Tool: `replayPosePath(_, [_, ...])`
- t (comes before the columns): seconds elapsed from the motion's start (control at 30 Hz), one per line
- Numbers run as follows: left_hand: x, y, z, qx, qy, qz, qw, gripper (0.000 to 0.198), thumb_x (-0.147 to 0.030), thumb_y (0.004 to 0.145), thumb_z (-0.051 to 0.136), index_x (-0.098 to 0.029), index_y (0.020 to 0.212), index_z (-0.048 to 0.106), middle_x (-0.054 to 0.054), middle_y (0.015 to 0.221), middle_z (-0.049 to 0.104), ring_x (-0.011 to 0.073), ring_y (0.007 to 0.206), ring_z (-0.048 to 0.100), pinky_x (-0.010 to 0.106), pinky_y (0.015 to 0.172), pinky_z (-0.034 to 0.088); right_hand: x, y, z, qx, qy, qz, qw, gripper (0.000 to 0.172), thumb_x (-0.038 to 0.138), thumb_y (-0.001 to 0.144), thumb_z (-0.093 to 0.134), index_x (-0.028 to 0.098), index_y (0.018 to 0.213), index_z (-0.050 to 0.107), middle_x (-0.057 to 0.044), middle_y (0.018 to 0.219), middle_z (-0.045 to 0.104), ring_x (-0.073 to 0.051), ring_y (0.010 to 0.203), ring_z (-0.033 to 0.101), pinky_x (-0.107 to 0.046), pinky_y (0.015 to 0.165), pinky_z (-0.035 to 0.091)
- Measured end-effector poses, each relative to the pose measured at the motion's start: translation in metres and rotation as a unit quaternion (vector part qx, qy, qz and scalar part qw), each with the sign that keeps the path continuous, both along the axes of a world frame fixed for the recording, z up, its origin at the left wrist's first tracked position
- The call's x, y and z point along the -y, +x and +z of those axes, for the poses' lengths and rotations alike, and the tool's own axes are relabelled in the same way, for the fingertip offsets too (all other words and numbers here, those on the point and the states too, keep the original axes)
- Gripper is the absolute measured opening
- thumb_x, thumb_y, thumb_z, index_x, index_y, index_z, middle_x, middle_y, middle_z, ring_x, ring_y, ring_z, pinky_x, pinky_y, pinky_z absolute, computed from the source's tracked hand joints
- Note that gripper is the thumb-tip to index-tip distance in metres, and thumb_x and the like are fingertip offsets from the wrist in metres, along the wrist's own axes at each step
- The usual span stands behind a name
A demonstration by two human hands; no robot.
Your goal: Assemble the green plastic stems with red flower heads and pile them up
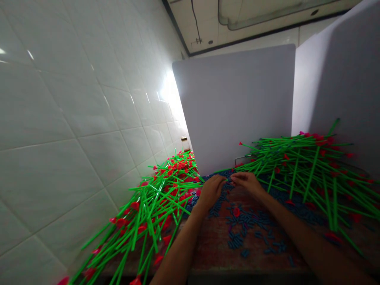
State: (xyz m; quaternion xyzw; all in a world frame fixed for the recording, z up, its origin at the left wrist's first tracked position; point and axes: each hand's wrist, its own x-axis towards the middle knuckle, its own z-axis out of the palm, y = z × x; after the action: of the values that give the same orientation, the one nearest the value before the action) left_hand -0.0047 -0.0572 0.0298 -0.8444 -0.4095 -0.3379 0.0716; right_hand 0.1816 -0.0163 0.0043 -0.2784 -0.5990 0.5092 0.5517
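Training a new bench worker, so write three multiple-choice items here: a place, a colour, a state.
1. Where is the glass jar? A) Table's near edge B) Corner between tiled wall and white partition C) Atop the partition
2. What colour are most small pieces on the table? A) Green B) Yellow C) Blue
3. How do the left hand and right hand stand? A) Close together B) Far apart C) Crossed at wrists

1 B: it stands in that corner.
2 C: they show blue.
3 A: they nearly touch.

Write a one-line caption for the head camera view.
Left hand and right hand meet over small blue pieces between two heaps of red-tipped green sticks.
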Motion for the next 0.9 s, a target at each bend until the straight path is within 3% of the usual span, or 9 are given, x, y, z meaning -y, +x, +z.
replayPosePath(0.4, [0.001, 0.001, -0.001, -0.016, -0.02, 0.0, 1.0, 0.024, -0.031, 0.094, 0.038, -0.02, 0.098, 0.059, 0.004, 0.094, 0.062, 0.0153, 0.091, 0.056, 0.026, 0.08, 0.044, -0.001, -0.004, -0.004, 0.063, 0.066, 0.0, 0.996, 0.04, 0.052, 0.063, 0.072, 0.015, 0.078, 0.07, -0.004, 0.069, 0.068, -0.017, 0.064, 0.062, -0.03, 0.065, 0.051])
replayPosePath(0.57, [0.001, 0.005, -0.005, -0.007, -0.027, -0.012, 1.0, 0.02, -0.026, 0.093, 0.04, -0.018, 0.094, 0.059, 0.004, 0.09, 0.062, 0.0151, 0.087, 0.055, 0.027, 0.078, 0.043, 0.005, -0.003, -0.003, 0.051, 0.039, 0.013, 0.998, 0.04, 0.05, 0.059, 0.075, 0.014, 0.076, 0.07, -0.004, 0.066, 0.067, -0.016, 0.058, 0.061, -0.029, 0.06, 0.05])
replayPosePath(0.73, [0.003, 0.006, -0.008, 0.031, -0.016, -0.036, 0.999, 0.022, -0.023, 0.092, 0.041, -0.018, 0.099, 0.061, 0.005, 0.093, 0.063, 0.0149, 0.09, 0.056, 0.027, 0.08, 0.044, 0.011, -0.001, -0.002, -0.013, 0.009, 0.03, 0.999, 0.055, 0.045, 0.06, 0.076, 0.014, 0.104, 0.063, -0.003, 0.071, 0.067, -0.016, 0.062, 0.063, -0.031, 0.064, 0.051])
replayPosePath(0.83, [0.003, 0.005, -0.011, -0.013, -0.033, -0.034, 0.999, 0.022, -0.021, 0.091, 0.043, -0.019, 0.099, 0.063, 0.005, 0.092, 0.063, 0.0155, 0.09, 0.055, 0.027, 0.08, 0.044, 0.011, 0.0, -0.007, 0.061, 0.005, 0.044, 0.997, 0.053, 0.042, 0.062, 0.074, 0.013, 0.105, 0.061, -0.004, 0.069, 0.067, -0.019, 0.062, 0.063, -0.034, 0.065, 0.052])
replayPosePath(0.9, [0.003, 0.005, -0.011, -0.066, -0.046, -0.03, 0.996, 0.02, -0.02, 0.089, 0.045, -0.018, 0.096, 0.064, 0.005, 0.091, 0.063, 0.0164, 0.09, 0.055, 0.027, 0.079, 0.043, 0.013, 0.004, -0.006, 0.172, 0.046, -0.004, 0.984, 0.041, 0.039, 0.066, 0.072, 0.014, 0.098, 0.064, -0.007, 0.074, 0.068, -0.022, 0.068, 0.064, -0.036, 0.069, 0.051])
